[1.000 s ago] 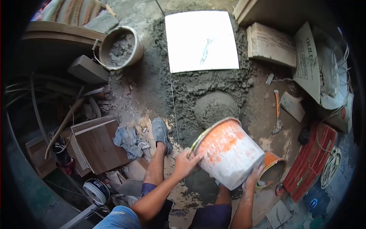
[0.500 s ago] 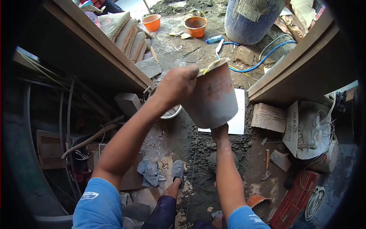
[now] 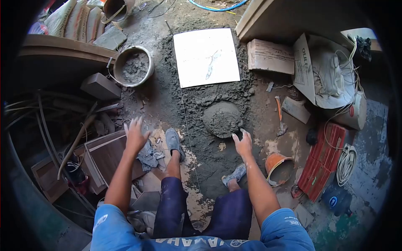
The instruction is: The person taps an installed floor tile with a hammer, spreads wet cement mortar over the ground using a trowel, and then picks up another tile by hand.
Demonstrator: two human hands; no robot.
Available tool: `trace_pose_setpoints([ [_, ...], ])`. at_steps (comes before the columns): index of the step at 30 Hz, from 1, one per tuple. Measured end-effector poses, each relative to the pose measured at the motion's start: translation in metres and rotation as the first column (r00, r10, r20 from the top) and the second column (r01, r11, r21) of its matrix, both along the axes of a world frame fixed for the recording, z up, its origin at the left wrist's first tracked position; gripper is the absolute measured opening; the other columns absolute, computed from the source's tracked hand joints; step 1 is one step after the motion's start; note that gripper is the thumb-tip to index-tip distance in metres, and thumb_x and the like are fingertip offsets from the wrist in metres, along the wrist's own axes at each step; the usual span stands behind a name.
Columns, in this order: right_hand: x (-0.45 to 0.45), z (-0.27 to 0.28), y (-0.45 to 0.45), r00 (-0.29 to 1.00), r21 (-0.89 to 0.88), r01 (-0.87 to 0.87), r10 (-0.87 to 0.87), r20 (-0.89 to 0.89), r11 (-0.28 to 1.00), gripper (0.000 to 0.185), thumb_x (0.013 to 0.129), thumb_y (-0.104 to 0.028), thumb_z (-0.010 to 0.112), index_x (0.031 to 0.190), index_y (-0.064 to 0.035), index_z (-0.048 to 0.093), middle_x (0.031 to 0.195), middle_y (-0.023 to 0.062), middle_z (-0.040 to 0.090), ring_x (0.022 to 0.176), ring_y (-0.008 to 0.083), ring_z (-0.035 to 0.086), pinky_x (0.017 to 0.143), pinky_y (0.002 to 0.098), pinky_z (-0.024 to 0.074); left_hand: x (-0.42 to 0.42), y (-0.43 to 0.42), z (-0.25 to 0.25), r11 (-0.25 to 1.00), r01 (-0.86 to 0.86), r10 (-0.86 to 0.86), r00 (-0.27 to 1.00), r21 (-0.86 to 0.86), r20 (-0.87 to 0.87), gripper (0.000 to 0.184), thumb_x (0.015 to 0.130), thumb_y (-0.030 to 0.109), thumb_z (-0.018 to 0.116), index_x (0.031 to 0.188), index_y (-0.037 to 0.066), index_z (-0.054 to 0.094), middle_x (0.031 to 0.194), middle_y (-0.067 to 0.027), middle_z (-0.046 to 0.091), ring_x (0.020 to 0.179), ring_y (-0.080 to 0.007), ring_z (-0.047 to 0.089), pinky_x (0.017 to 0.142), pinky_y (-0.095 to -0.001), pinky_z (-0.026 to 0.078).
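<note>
My left hand (image 3: 136, 136) is open with its fingers spread, in the air above a crumpled grey rag (image 3: 149, 157). My right hand (image 3: 243, 144) is open too, thumb and fingers apart, beside the near right edge of a round heap of wet mortar (image 3: 222, 119). Whether it touches the heap I cannot tell. Under and around that heap spreads a bed of rough grey mortar (image 3: 194, 94). A square white tile (image 3: 207, 58) with a grey smear lies at the bed's far end. A thin string (image 3: 187, 121) runs along the bed's left side.
Left of the tile stands a bucket of mortar (image 3: 133, 67). Another bucket (image 3: 116, 9) is by the stacked sacks (image 3: 75, 21). On the right are a hammer (image 3: 279, 115), a tipped orange bucket (image 3: 279, 167), a cardboard box (image 3: 307, 71) and red slabs (image 3: 324, 161).
The bucket that both hands held up has left them. My hands have come down and apart, and a round mortar heap now shows on the bed. The view has tilted downward.
</note>
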State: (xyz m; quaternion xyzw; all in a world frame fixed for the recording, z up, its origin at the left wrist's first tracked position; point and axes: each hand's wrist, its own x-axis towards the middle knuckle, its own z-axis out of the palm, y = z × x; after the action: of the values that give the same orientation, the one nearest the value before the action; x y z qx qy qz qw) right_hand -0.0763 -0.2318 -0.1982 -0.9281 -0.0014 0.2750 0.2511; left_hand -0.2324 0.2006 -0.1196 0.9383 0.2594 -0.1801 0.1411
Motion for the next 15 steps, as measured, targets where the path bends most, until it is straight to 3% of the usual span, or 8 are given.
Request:
trace_pose_setpoints([
  [2, -0.044, -0.038, -0.099, 0.979, -0.231, 0.081, -0.121, -0.162, 0.969, 0.069, 0.085, -0.041, 0.07, 0.133, 0.0027, 0.049, 0.131, 0.0265, 0.05, 0.124, 0.0408, 0.049, 0.103, 0.0442, 0.0411, -0.112, -0.083, -0.01, 0.965, -0.189, 0.165, 0.977, -0.184, -0.136, 0.072, 0.078, 0.035, 0.076, 0.137, 0.003, 0.049, 0.145, -0.0226, 0.043, 0.136, -0.0404, 0.037, 0.113, -0.0607, 0.017],
  [3, -0.064, -0.066, -0.141, 0.978, -0.322, 0.051, -0.112, -0.175, 0.945, 0.071, 0.084, -0.044, 0.07, 0.132, 0.0029, 0.049, 0.131, 0.028, 0.05, 0.123, 0.0414, 0.049, 0.102, 0.045, 0.042, -0.146, -0.131, 0.006, 0.953, -0.263, 0.209, 0.931, -0.151, -0.3, 0.074, 0.079, 0.037, 0.075, 0.138, 0.002, 0.048, 0.145, -0.0254, 0.041, 0.137, -0.0418, 0.035, 0.114, -0.0587, 0.017],
  [4, -0.076, -0.095, -0.167, 0.973, -0.321, 0.056, -0.124, -0.196, 0.946, 0.071, 0.084, -0.044, 0.07, 0.132, 0.0029, 0.049, 0.131, 0.028, 0.05, 0.123, 0.0414, 0.049, 0.102, 0.045, 0.042, -0.184, -0.172, 0.019, 0.899, -0.375, 0.29, 0.898, -0.228, -0.332, 0.076, 0.081, 0.042, 0.072, 0.139, 0.001, 0.047, 0.145, -0.0288, 0.039, 0.138, -0.0425, 0.034, 0.115, -0.0555, 0.018],
  [6, -0.098, -0.142, -0.211, 0.929, -0.378, 0.069, -0.198, -0.313, 0.923, 0.074, 0.083, -0.048, 0.07, 0.133, 0.0014, 0.048, 0.127, 0.0275, 0.053, 0.12, 0.0419, 0.052, 0.1, 0.0464, 0.0437, -0.242, -0.247, 0.043, 0.83, -0.512, 0.365, 0.8, -0.224, -0.476, 0.085, 0.081, 0.053, 0.068, 0.139, -0.004, 0.043, 0.149, -0.0307, 0.032, 0.139, -0.0441, 0.031, 0.115, -0.0511, 0.022],
  [8, -0.095, -0.171, -0.213, 0.886, -0.382, 0.105, -0.261, -0.384, 0.918, 0.078, 0.081, -0.053, 0.069, 0.134, -0.0002, 0.048, 0.129, 0.0269, 0.053, 0.122, 0.0412, 0.051, 0.103, 0.0464, 0.0416, -0.269, -0.303, 0.065, 0.788, -0.566, 0.358, 0.743, -0.243, -0.566, 0.094, 0.079, 0.053, 0.071, 0.143, -0.005, 0.034, 0.15, -0.0341, 0.025, 0.139, -0.0467, 0.029, 0.115, -0.0502, 0.022],
  [11, -0.098, -0.209, -0.213, 0.87, -0.409, 0.066, -0.253, -0.423, 0.91, 0.078, 0.081, -0.054, 0.069, 0.136, -0.0028, 0.044, 0.127, 0.0239, 0.055, 0.12, 0.0413, 0.053, 0.099, 0.0487, 0.0442, -0.274, -0.348, 0.072, 0.857, -0.466, 0.262, 0.762, -0.22, -0.592, 0.106, 0.075, 0.05, 0.076, 0.148, -0.003, 0.022, 0.149, -0.0369, 0.021, 0.137, -0.0483, 0.031, 0.114, -0.049, 0.026],
  [13, -0.12, -0.261, -0.212, 0.942, -0.476, 0.136, -0.262, -0.21, 0.869, 0.062, 0.084, -0.049, 0.068, 0.121, -0.0041, 0.048, 0.117, 0.0223, 0.06, 0.112, 0.0405, 0.058, 0.091, 0.0508, 0.0481, -0.254, -0.348, 0.068, 0.871, -0.469, 0.284, 0.723, -0.145, -0.63, 0.11, 0.07, 0.049, 0.08, 0.148, -0.002, 0.023, 0.147, -0.0347, 0.026, 0.134, -0.0474, 0.035, 0.111, -0.0469, 0.033],
  [15, -0.124, -0.287, -0.222, 0.962, -0.474, 0.124, -0.223, -0.157, 0.872, 0.057, 0.087, -0.043, 0.065, 0.125, -0.0048, 0.046, 0.111, 0.0203, 0.062, 0.105, 0.0394, 0.061, 0.087, 0.0517, 0.0487, -0.254, -0.347, 0.058, 0.89, -0.444, 0.275, 0.704, -0.103, -0.655, 0.109, 0.069, 0.049, 0.08, 0.148, -0.001, 0.024, 0.147, -0.0335, 0.028, 0.134, -0.0468, 0.036, 0.11, -0.0466, 0.034],
])
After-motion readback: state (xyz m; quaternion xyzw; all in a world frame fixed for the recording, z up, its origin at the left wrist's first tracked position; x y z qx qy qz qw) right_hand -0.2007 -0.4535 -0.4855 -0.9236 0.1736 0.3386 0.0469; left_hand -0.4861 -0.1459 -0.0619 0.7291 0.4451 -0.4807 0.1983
